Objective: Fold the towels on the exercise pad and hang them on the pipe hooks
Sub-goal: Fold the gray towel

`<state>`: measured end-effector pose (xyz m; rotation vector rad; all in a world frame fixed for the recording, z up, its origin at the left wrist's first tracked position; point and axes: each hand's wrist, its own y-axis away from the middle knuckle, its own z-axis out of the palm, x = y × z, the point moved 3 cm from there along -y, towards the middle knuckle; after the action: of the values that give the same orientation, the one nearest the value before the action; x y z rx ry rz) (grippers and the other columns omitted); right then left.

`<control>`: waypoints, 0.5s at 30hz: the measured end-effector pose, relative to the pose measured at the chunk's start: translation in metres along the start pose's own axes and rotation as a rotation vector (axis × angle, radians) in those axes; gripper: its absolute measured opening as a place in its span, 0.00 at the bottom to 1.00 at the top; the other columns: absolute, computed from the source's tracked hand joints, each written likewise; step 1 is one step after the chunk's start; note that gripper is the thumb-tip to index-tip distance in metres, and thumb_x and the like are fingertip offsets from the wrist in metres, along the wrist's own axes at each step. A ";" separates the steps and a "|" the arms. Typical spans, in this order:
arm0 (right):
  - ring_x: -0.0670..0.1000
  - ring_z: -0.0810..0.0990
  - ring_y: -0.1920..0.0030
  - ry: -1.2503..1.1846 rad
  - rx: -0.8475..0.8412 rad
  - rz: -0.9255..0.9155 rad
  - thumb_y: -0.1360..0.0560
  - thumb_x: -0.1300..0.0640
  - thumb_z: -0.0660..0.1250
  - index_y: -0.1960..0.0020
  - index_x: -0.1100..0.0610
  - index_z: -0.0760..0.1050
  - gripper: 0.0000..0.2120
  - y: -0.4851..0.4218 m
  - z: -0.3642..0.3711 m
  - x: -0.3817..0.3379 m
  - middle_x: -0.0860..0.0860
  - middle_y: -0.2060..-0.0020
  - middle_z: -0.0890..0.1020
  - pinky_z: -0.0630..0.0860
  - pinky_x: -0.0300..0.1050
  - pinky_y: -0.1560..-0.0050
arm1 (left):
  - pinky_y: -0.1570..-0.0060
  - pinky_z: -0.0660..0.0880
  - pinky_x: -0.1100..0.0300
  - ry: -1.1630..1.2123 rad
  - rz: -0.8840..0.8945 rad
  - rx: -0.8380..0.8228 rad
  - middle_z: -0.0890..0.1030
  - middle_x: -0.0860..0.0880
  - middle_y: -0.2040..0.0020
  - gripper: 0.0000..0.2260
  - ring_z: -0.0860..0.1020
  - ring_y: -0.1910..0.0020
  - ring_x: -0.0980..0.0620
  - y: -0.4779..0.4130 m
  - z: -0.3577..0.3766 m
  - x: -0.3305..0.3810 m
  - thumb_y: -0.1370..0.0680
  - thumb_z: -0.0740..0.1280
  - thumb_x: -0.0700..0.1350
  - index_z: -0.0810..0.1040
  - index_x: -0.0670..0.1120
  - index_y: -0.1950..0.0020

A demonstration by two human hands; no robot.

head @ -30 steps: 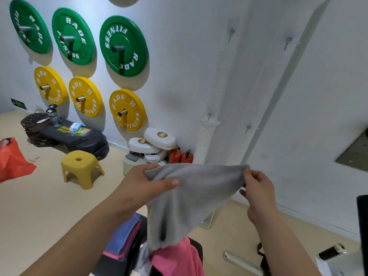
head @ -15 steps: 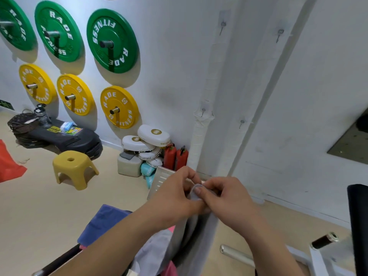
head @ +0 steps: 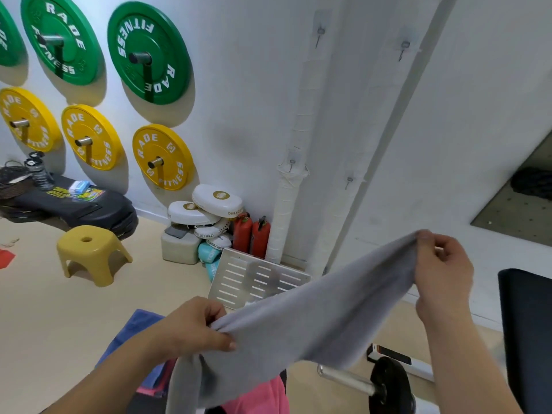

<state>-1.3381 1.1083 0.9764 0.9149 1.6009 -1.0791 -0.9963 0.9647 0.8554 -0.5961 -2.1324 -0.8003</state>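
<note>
Grey towel [head: 313,318] hangs stretched in the air between the person's two hands. The left hand [head: 191,330] pinches the lower end, its thumb and curled fingers [head: 222,340] closed tight on the cloth. The right hand [head: 442,273] grips the other end higher up, with the fingers [head: 443,245] curled round a gathered corner. From the left fingers the loose cloth drops straight down and drapes over a pink towel [head: 260,395] just below. A blue towel [head: 134,327] lies on the far side of the left wrist, partly hidden by it. Above the span between the two sets of fingers, two white wrapped pipes [head: 286,204] run up the wall, each carrying two hooks [head: 292,165], all well apart from the towel. A slotted metal plate [head: 254,279] leans just beyond the left fingers. A yellow stool [head: 89,252] stands far to their left, and a barbell [head: 385,383] lies below the right forearm.
</note>
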 end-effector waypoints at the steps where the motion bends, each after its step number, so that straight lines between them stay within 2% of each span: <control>1: 0.51 0.75 0.61 0.025 -0.044 -0.003 0.19 0.50 0.67 0.54 0.52 0.78 0.08 0.002 0.000 0.003 0.49 0.64 0.79 0.71 0.43 0.60 | 0.69 0.66 0.68 0.011 0.014 0.019 0.73 0.55 0.71 0.13 0.71 0.69 0.59 0.000 -0.002 0.003 0.33 0.81 0.45 0.77 0.47 0.66; 3: 0.48 0.78 0.62 0.063 -0.195 -0.026 0.20 0.52 0.69 0.57 0.51 0.80 0.08 0.015 0.010 0.004 0.48 0.65 0.82 0.73 0.42 0.60 | 0.69 0.66 0.68 0.079 0.074 0.049 0.74 0.55 0.71 0.11 0.71 0.69 0.59 0.001 -0.002 0.021 0.32 0.80 0.42 0.78 0.44 0.65; 6: 0.42 0.81 0.64 0.110 -0.447 -0.042 0.21 0.56 0.71 0.58 0.50 0.82 0.07 0.051 0.036 0.003 0.46 0.62 0.86 0.77 0.35 0.60 | 0.65 0.69 0.65 0.172 0.155 0.086 0.76 0.54 0.68 0.10 0.72 0.67 0.59 0.003 0.009 0.057 0.30 0.78 0.45 0.80 0.42 0.60; 8: 0.45 0.84 0.59 0.083 -0.629 0.018 0.21 0.57 0.71 0.59 0.49 0.83 0.08 0.082 0.053 0.007 0.46 0.58 0.88 0.80 0.40 0.57 | 0.62 0.73 0.63 0.208 0.180 0.120 0.78 0.55 0.66 0.06 0.75 0.65 0.59 0.004 0.017 0.077 0.29 0.76 0.46 0.81 0.45 0.59; 10: 0.46 0.86 0.49 -0.006 -0.808 0.113 0.20 0.59 0.69 0.59 0.52 0.81 0.09 0.111 0.066 0.015 0.44 0.47 0.87 0.81 0.41 0.54 | 0.59 0.76 0.60 0.233 0.208 0.104 0.81 0.53 0.64 0.02 0.77 0.63 0.58 0.007 0.023 0.091 0.27 0.73 0.43 0.83 0.45 0.56; 11: 0.47 0.86 0.47 -0.048 -0.875 0.149 0.19 0.60 0.68 0.57 0.55 0.80 0.08 0.122 0.071 0.019 0.47 0.46 0.87 0.80 0.42 0.53 | 0.58 0.77 0.60 0.244 0.222 0.074 0.82 0.51 0.63 0.01 0.78 0.63 0.58 0.010 0.025 0.096 0.25 0.72 0.42 0.83 0.45 0.55; 12: 0.49 0.85 0.48 -0.071 -0.910 0.169 0.18 0.60 0.67 0.55 0.58 0.78 0.07 0.130 0.074 0.023 0.52 0.49 0.87 0.78 0.45 0.52 | 0.58 0.78 0.60 0.237 0.231 0.043 0.83 0.48 0.61 0.03 0.79 0.62 0.58 0.013 0.026 0.098 0.24 0.70 0.40 0.84 0.46 0.54; 14: 0.53 0.81 0.56 -0.092 -0.916 0.182 0.18 0.58 0.66 0.55 0.59 0.76 0.07 0.137 0.075 0.027 0.63 0.56 0.84 0.74 0.51 0.54 | 0.56 0.79 0.61 0.234 0.248 0.012 0.85 0.45 0.57 0.06 0.81 0.60 0.58 0.018 0.026 0.097 0.24 0.70 0.38 0.85 0.47 0.52; 15: 0.52 0.79 0.58 -0.086 -0.893 0.176 0.18 0.59 0.66 0.55 0.58 0.76 0.08 0.137 0.076 0.028 0.64 0.58 0.83 0.73 0.51 0.55 | 0.55 0.79 0.60 0.257 0.252 0.019 0.85 0.45 0.57 0.07 0.81 0.59 0.57 0.018 0.026 0.093 0.25 0.72 0.38 0.85 0.48 0.51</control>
<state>-1.1966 1.0837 0.9078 0.3770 1.6481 -0.2014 -1.0527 1.0095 0.9220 -0.6962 -1.7882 -0.6763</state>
